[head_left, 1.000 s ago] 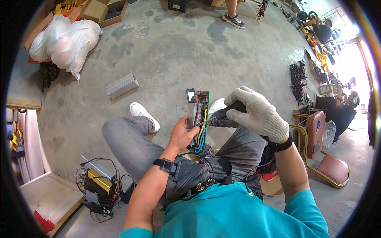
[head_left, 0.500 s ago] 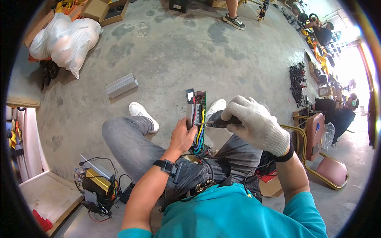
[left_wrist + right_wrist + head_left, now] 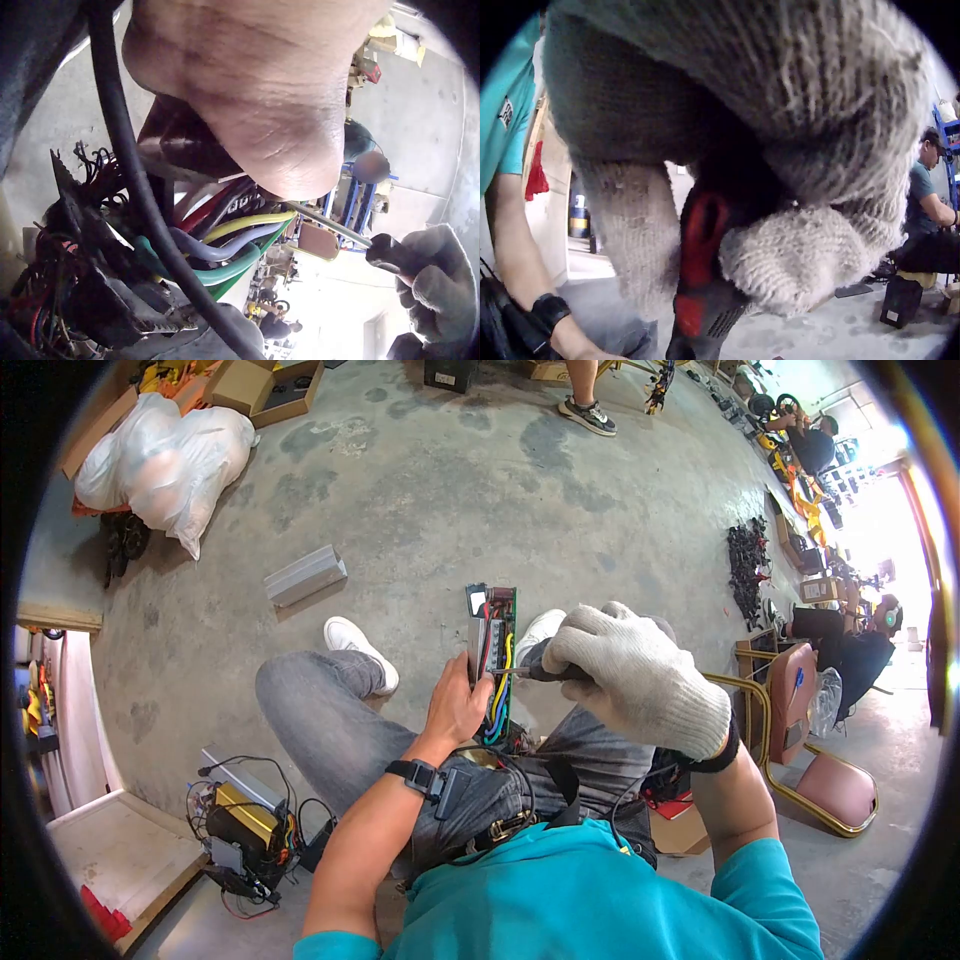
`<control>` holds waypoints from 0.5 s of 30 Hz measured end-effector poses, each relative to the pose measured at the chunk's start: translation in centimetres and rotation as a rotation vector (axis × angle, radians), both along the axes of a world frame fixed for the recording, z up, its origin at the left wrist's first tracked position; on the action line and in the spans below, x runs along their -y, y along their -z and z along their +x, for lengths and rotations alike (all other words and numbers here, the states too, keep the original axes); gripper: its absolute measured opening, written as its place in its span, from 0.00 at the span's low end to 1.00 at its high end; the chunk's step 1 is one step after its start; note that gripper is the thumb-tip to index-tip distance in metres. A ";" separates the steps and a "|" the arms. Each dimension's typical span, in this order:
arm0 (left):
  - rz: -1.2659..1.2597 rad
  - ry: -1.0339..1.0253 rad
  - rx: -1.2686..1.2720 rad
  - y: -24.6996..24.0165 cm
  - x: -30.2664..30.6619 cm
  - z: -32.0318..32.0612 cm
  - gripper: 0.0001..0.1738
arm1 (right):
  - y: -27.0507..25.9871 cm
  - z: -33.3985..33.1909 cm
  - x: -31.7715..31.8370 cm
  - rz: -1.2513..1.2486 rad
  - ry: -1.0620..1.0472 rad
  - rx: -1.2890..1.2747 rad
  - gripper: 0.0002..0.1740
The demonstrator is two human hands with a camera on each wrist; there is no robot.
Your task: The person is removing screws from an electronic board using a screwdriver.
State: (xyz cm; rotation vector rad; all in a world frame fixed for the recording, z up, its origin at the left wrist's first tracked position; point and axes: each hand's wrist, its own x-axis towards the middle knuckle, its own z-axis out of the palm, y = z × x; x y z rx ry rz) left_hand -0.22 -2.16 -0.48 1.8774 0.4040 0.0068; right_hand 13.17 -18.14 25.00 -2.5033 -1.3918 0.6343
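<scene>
My bare left hand point(image 3: 458, 705) grips the left side of a circuit board assembly point(image 3: 508, 615) with a metal heat sink, upright between my knees. Thick yellow, blue and green wires point(image 3: 240, 229) run along its lower part, beside a red one. My right hand point(image 3: 645, 685), in a knitted white glove, wraps around the black and red handle of a screwdriver point(image 3: 697, 262). In the head view its shaft points left and its tip reaches the board beside my left thumb. The left wrist view has the tip hidden behind the left hand.
An aluminium housing point(image 3: 306, 576) lies on the floor ahead. At my left is a gold-coloured device point(image 3: 245, 817) with tangled cables, by a low wooden platform point(image 3: 130, 860). A pink chair point(image 3: 838, 790) stands to the right. White bags point(image 3: 165, 470) sit at the far left.
My right hand has come down slightly, and the screwdriver has swung from a slant to nearly level. The board has shifted a little left with my left hand still holding it.
</scene>
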 end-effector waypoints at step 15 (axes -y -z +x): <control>0.017 0.026 -0.011 0.7 0.3 -0.2 0.29 | 0.0 1.4 -1.5 -0.016 -0.147 -0.009 0.10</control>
